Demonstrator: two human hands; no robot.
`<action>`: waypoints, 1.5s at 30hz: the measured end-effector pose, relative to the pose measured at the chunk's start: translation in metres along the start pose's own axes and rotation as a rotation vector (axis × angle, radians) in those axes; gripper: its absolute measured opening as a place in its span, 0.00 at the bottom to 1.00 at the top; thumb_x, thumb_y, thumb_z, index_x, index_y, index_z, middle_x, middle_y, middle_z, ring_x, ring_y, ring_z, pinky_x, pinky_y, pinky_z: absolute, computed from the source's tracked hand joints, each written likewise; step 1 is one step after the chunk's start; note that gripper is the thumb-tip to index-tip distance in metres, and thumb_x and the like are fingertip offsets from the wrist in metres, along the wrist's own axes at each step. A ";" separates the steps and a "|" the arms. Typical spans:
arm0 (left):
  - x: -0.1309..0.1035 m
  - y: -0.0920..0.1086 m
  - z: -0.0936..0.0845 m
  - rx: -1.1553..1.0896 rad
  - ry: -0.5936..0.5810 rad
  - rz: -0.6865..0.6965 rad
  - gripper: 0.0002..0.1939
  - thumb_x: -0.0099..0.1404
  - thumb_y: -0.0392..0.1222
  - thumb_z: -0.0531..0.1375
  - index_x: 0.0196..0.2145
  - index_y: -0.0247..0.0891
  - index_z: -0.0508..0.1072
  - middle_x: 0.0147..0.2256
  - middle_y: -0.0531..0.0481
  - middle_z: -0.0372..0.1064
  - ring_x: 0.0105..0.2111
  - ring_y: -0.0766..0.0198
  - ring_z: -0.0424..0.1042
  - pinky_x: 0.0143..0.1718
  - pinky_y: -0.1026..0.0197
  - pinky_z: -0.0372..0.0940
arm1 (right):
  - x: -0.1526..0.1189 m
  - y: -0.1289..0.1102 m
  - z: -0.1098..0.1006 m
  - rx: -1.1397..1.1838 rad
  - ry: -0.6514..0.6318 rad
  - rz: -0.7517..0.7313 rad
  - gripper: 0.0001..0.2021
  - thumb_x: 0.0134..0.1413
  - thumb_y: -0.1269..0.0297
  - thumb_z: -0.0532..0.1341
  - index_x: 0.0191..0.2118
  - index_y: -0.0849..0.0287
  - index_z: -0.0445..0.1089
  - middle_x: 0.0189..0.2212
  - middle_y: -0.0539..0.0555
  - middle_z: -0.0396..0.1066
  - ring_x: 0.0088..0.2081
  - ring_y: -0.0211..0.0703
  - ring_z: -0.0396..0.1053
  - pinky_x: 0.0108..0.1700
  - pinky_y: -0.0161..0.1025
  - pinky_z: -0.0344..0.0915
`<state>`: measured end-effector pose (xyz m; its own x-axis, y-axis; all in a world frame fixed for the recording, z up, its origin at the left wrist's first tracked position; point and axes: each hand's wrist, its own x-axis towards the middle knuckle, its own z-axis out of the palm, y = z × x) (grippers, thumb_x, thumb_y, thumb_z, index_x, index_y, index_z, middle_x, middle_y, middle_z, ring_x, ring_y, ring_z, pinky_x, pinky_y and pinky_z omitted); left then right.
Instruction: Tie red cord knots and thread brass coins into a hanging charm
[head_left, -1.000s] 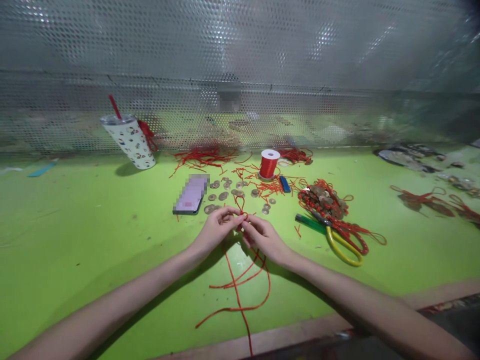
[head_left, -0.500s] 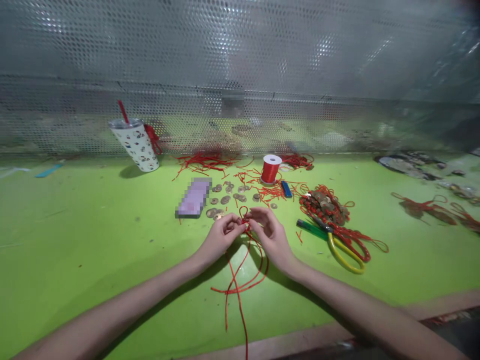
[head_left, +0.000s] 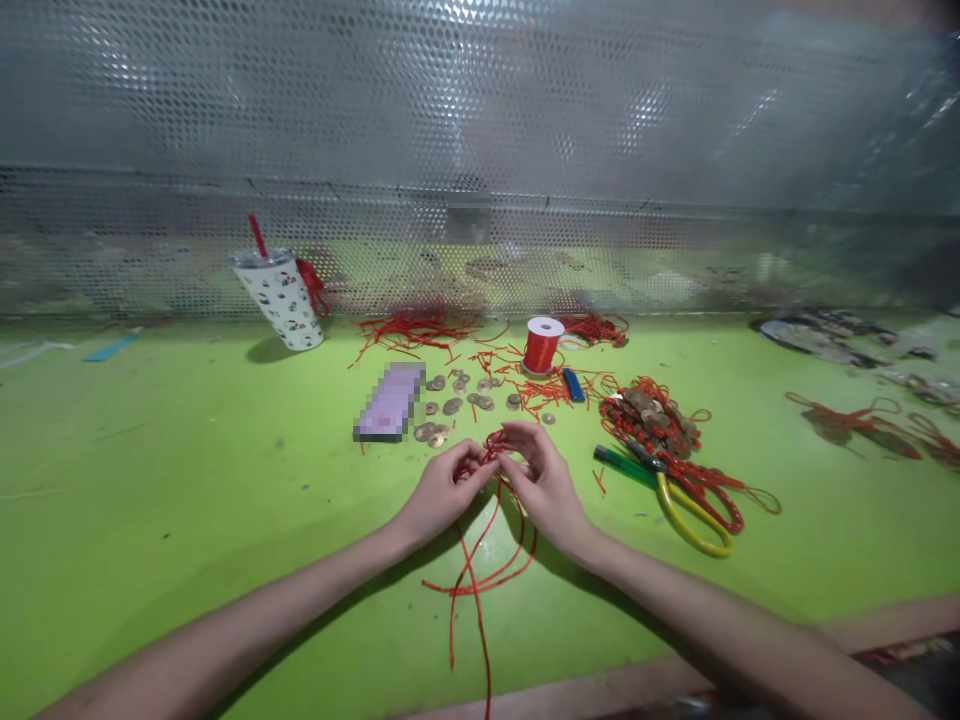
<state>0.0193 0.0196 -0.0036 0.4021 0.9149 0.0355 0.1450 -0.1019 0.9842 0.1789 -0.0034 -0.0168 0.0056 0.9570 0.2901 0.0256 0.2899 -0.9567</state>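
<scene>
Both hands meet over the green table, pinching a red cord [head_left: 481, 590]. My left hand [head_left: 448, 484] is closed on the cord, thumb and forefinger together. Against its fingertips, my right hand [head_left: 541, 478] grips the same cord, with its other fingers curled above. A small tangle of loops shows between the fingertips; its exact form is partly hidden. Below the hands the loose ends hang in curves, one reaching toward the table's front edge. Just beyond the hands lie several round brass-coloured coins [head_left: 452, 406].
Behind the coins stands a spool of red cord [head_left: 541, 347], near a blue lighter [head_left: 573, 385] and red cord scraps. To the right, scissors [head_left: 694, 515] lie by a pile of corded coins [head_left: 651, 418]. A purple phone-like slab [head_left: 391, 402] and a patterned tumbler [head_left: 283, 302] are on the left.
The upright cord loop above the fingertips has folded down into a tangle between them. Both hands stay together in nearly the same place; the view has shifted slightly.
</scene>
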 end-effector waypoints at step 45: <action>-0.001 0.010 -0.005 -0.207 0.038 -0.064 0.16 0.60 0.53 0.65 0.30 0.37 0.71 0.23 0.57 0.59 0.21 0.70 0.55 0.22 0.65 0.49 | -0.001 -0.009 -0.001 -0.359 -0.136 -0.229 0.01 0.65 0.68 0.57 0.39 0.55 0.64 0.37 0.54 0.68 0.37 0.44 0.66 0.39 0.41 0.65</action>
<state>0.0158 0.0200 0.0072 0.3635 0.9312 -0.0257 -0.0207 0.0356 0.9991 0.1800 -0.0067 -0.0082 -0.1711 0.8687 0.4648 0.3566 0.4944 -0.7927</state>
